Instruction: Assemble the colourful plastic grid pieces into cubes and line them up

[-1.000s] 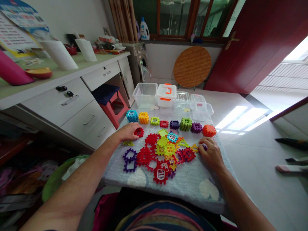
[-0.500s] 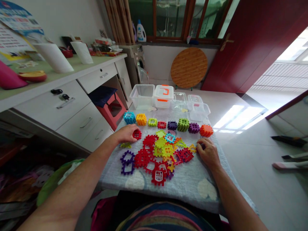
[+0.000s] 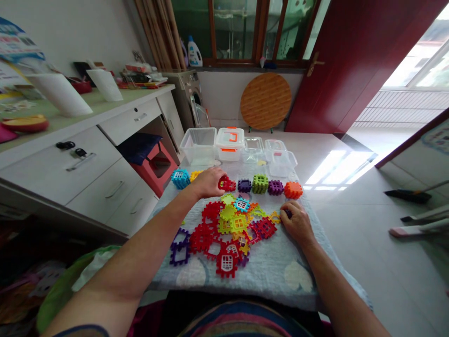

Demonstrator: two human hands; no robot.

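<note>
My left hand (image 3: 209,181) is closed on red toothed building pieces (image 3: 222,183), held against the red stack (image 3: 230,184) in the row of blocks. The hand hides the lime stack behind it and part of the yellow one (image 3: 195,175). On the cloth's right side rests my right hand (image 3: 296,222), its fingers curled round a small dark thing (image 3: 288,213) that is mostly hidden. Between the hands lies a loose heap of red pieces (image 3: 202,238), yellow-green pieces (image 3: 228,213) and others. Purple frames (image 3: 180,254) lie at the heap's left.
Blue (image 3: 180,179), navy (image 3: 244,185), green (image 3: 260,184), purple (image 3: 275,187) and orange (image 3: 293,189) stacks form the row. Behind it stand a clear bin (image 3: 199,145), a lidded box (image 3: 230,143) and clear lids (image 3: 282,159). A drawer desk (image 3: 94,159) flanks the left.
My left hand has moved right and away from me, carrying red from the heap's left edge to the red stack. My right hand keeps its place on the cloth. The camera view has shifted slightly.
</note>
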